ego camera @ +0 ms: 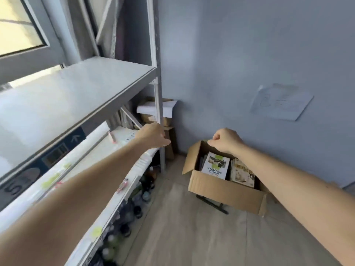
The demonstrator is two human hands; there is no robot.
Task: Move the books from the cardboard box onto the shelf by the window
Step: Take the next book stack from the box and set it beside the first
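An open cardboard box (pixel 226 194) sits on the floor by the blue wall, at lower centre right. Inside it stand several books: a white one titled "Literature" (pixel 216 166) and a yellowish one (pixel 243 173) beside it. My right hand (pixel 224 140) hovers over the box's far edge with fingers curled, holding nothing I can see. My left hand (pixel 152 135) reaches out beside the shelf's upright post, fingers loosely bent, holding nothing. The grey metal shelf (pixel 76 89) under the window (pixel 19 25) fills the left; its top board is bare.
The lower shelf board (pixel 107 150) carries white rolls, papers and small items. Dark bottles (pixel 134 204) stand on the floor beneath. A small stool with a paper and a basket (pixel 159 110) is in the corner. A paper sheet (pixel 280 102) is stuck on the wall.
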